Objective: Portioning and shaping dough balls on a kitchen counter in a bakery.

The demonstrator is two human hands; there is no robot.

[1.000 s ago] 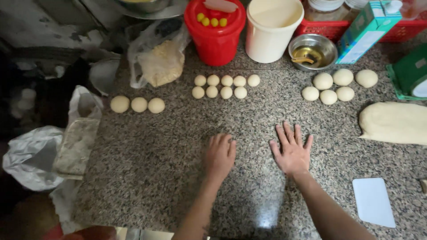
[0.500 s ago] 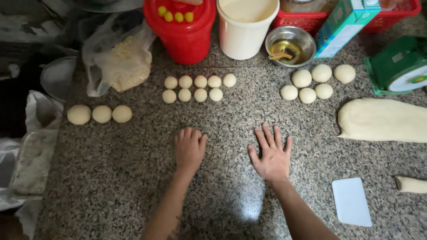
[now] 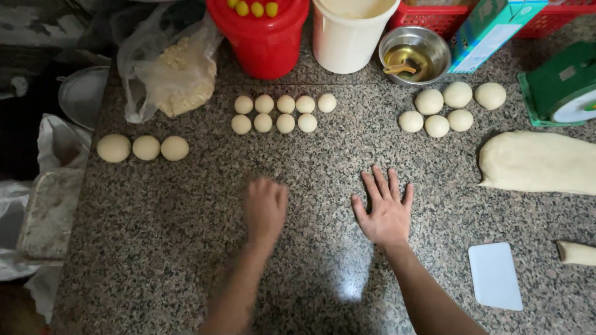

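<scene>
My left hand [image 3: 266, 208] is blurred with motion, palm down just over the speckled granite counter [image 3: 186, 236], fingers loosely together and holding nothing. My right hand [image 3: 385, 208] lies flat on the counter with fingers spread, empty. Beyond the left hand sit two rows of several small dough balls [image 3: 282, 113]. Three larger dough balls [image 3: 144, 147] line up at the far left. Beyond the right hand lies another cluster of several dough balls [image 3: 448, 107]. A big slab of dough [image 3: 540, 162] rests to the right.
A white dough scraper [image 3: 495, 275] and a small dough piece [image 3: 577, 253] lie at the right front. At the back stand a red bucket [image 3: 264, 37], white bucket [image 3: 347, 34], steel bowl of oil [image 3: 415, 54], green scale [image 3: 562, 87] and a plastic bag of crumbly filling [image 3: 177, 68].
My left hand has lifted slightly and is moving, now blurred. The right hand stays flat with fingers spread. The camera view has shifted, so the counter items sit lower in frame.
</scene>
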